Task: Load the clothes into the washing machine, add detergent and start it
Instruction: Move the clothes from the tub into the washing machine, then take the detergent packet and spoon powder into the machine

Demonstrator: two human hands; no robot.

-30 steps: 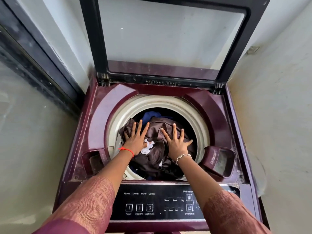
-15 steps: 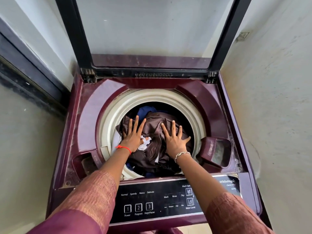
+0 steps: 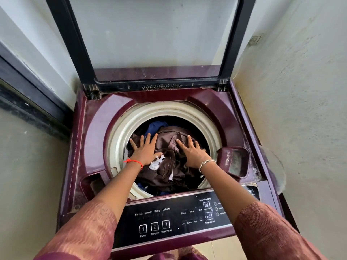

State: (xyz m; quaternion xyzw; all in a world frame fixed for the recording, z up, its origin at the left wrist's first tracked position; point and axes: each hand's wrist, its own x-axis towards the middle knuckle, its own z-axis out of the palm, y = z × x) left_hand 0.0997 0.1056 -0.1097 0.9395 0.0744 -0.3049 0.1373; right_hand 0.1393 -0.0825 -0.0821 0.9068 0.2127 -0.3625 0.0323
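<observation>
A maroon top-load washing machine (image 3: pixel 93 139) stands with its glass lid (image 3: pixel 154 34) raised upright. Brown clothes (image 3: pixel 169 171) fill its cream-rimmed drum (image 3: pixel 120 139), with a blue garment (image 3: pixel 154 126) at the back and a white tag (image 3: pixel 156 163) showing. My left hand (image 3: pixel 144 150) lies flat on the brown clothes at the left, fingers spread. My right hand (image 3: pixel 191 152) presses flat on them at the right, fingers spread too. Neither hand grips anything. A detergent compartment (image 3: pixel 236 162) sits open at the drum's right.
The black control panel (image 3: pixel 169 220) with Power, Program and Start/Pause buttons runs along the front edge, under my forearms. Walls stand close on the right (image 3: pixel 300 109) and behind. A dark door frame (image 3: pixel 28 94) runs along the left.
Both hands stay flat on the brown clothes and have sunk slightly deeper into the drum. The view has shifted a little.
</observation>
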